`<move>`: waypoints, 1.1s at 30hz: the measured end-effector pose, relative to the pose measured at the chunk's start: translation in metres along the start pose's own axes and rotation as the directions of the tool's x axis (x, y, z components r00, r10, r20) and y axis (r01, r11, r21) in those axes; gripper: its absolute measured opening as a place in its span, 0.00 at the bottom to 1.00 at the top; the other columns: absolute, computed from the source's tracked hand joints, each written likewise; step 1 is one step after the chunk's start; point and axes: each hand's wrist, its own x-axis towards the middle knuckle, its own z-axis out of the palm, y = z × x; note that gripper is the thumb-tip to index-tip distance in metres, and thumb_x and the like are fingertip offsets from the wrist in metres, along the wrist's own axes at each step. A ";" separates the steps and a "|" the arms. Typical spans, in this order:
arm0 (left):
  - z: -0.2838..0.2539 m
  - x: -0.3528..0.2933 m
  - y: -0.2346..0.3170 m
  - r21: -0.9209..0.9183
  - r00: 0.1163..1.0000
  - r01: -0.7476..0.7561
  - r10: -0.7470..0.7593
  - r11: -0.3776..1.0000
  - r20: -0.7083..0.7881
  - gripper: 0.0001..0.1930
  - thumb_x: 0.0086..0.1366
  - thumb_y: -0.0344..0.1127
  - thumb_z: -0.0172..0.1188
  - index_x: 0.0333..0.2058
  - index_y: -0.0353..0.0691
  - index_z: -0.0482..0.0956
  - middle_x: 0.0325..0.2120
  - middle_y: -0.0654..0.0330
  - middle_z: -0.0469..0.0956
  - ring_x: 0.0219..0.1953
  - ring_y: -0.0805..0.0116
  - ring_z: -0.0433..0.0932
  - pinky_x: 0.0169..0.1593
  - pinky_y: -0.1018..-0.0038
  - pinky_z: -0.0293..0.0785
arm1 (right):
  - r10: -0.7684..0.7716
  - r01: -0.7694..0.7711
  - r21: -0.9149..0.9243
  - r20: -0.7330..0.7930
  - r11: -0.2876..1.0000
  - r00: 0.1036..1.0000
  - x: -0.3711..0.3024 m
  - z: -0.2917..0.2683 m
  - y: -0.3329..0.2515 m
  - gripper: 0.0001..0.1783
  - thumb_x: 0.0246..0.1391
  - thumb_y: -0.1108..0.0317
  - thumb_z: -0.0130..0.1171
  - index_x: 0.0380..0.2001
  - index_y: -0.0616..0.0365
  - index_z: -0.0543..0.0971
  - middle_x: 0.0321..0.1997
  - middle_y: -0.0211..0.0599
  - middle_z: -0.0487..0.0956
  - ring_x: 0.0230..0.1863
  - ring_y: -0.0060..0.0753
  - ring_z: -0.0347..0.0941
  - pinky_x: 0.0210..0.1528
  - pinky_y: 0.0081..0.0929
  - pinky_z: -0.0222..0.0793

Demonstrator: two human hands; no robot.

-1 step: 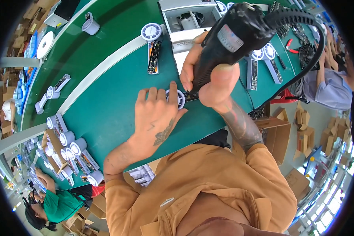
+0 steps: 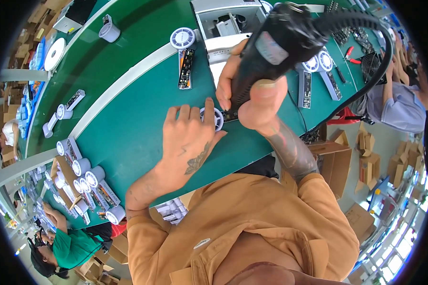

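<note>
My right hand (image 2: 259, 99) is wrapped around a black corded electric screwdriver (image 2: 266, 52), pointing down at a dark circuit board (image 2: 230, 115). The hand hides the screwdriver's tip. That board sits in the body of a round-headed white device (image 2: 218, 119) lying on the green bench. My left hand (image 2: 188, 137) holds the device's ribbed round head between index finger and thumb, the other fingers stretched flat beside it. Just beyond, a similar device (image 2: 186, 69) lies with its board exposed.
An open-topped grey-white box (image 2: 233, 21) stands at the back. More such devices (image 2: 95, 176) crowd the left, some around a cardboard box (image 2: 64, 183); others (image 2: 305, 88) lie at right near red-handled pliers (image 2: 351, 56). The screwdriver's thick cable (image 2: 389, 52) loops right. Co-workers sit on both sides.
The screwdriver's upper end has shifted slightly left and is smeared by motion, and my right hand has moved a little with it. My left hand and the device stay put.
</note>
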 end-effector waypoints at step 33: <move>-0.004 -0.008 0.000 -0.054 0.999 0.004 -0.005 0.999 -0.036 0.31 0.51 0.50 0.73 0.48 0.34 0.81 0.23 0.61 0.78 0.32 0.66 0.76 0.38 0.70 0.69 | 0.106 -0.108 -0.098 -0.023 0.989 0.994 -0.010 0.003 -0.033 0.55 0.48 0.16 0.44 0.54 0.60 0.58 0.16 0.35 0.67 0.12 0.27 0.64 0.16 0.26 0.64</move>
